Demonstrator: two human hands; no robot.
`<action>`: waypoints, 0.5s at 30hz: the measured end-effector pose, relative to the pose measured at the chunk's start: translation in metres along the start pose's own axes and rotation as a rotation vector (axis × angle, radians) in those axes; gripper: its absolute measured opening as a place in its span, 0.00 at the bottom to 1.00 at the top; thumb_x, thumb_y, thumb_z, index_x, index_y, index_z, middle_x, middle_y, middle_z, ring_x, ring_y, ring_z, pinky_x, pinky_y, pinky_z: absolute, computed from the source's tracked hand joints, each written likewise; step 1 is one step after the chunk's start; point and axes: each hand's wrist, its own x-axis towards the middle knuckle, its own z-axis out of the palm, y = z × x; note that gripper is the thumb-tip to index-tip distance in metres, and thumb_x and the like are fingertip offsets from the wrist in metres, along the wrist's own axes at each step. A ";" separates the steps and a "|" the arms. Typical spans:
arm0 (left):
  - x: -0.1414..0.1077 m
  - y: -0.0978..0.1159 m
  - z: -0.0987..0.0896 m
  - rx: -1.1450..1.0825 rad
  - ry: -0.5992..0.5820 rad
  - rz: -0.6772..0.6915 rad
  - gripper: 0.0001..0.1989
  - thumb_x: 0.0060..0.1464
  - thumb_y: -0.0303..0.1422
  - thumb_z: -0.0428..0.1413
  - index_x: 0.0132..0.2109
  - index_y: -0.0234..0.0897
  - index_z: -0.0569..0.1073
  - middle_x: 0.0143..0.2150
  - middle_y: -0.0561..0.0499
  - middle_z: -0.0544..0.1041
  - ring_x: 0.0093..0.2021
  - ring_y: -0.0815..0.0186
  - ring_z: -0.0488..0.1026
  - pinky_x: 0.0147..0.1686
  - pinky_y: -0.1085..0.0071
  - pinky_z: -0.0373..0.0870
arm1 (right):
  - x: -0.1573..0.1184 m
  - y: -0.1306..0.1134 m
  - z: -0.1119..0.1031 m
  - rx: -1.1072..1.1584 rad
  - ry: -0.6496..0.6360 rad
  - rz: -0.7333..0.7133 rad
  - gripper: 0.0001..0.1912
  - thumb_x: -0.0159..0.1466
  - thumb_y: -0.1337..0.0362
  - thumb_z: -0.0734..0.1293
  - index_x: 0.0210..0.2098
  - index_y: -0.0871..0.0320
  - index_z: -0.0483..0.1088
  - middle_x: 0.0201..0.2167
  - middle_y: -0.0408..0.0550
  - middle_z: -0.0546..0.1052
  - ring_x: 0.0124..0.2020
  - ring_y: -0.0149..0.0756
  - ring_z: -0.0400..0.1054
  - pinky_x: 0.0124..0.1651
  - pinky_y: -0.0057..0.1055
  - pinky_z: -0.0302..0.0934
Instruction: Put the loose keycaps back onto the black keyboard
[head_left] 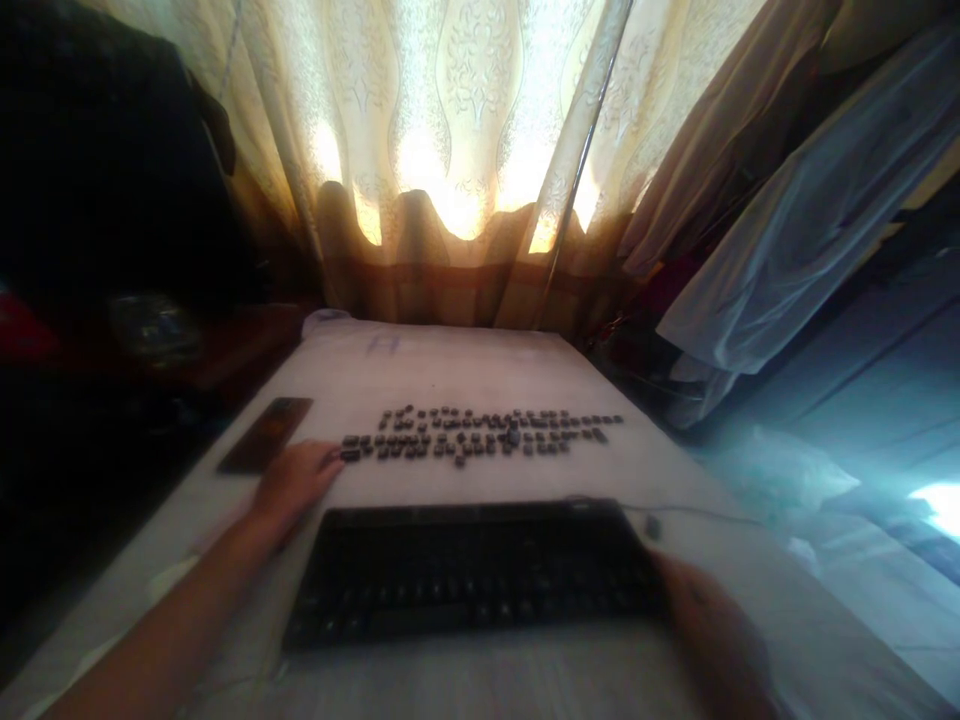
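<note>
A black keyboard [472,560] lies across the near part of the white surface, with small pale marks on its lower part and its upper part dark. My right hand [709,620], smeared by motion, is closed around its right edge. Beyond the keyboard, many small dark keycaps [450,440] are spread in rough rows. At the left end of these rows my left hand [300,478] has its fingertips pinched at a wide keycap [350,455]. One loose dark keycap [652,525] sits off the keyboard's upper right corner.
A dark phone-like slab [266,435] lies left of my left hand. A thin cable [697,512] runs right from the keyboard. The white tabletop [465,365] ends before a patterned curtain [480,110]. Clothes [795,220] hang at right; dark fabric [112,160] fills the left.
</note>
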 end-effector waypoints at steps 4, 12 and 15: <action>0.001 0.000 0.000 -0.017 0.006 0.008 0.22 0.57 0.40 0.48 0.51 0.37 0.78 0.51 0.42 0.80 0.51 0.53 0.76 0.51 0.62 0.69 | -0.001 0.003 0.002 0.055 0.013 -0.053 0.31 0.62 0.41 0.53 0.45 0.51 0.78 0.49 0.51 0.80 0.49 0.49 0.73 0.47 0.39 0.65; 0.002 0.005 0.000 0.036 0.016 0.034 0.23 0.59 0.41 0.44 0.48 0.35 0.79 0.50 0.39 0.80 0.49 0.48 0.76 0.47 0.57 0.71 | -0.001 0.000 0.007 0.141 0.104 -0.071 0.31 0.60 0.39 0.54 0.37 0.52 0.79 0.42 0.53 0.82 0.43 0.48 0.75 0.43 0.38 0.67; 0.000 0.010 0.001 0.104 0.019 0.062 0.24 0.59 0.39 0.42 0.48 0.32 0.78 0.49 0.36 0.80 0.47 0.45 0.76 0.47 0.53 0.69 | -0.003 -0.002 0.005 0.157 0.101 -0.089 0.30 0.61 0.39 0.55 0.37 0.52 0.79 0.42 0.53 0.82 0.43 0.48 0.75 0.44 0.37 0.67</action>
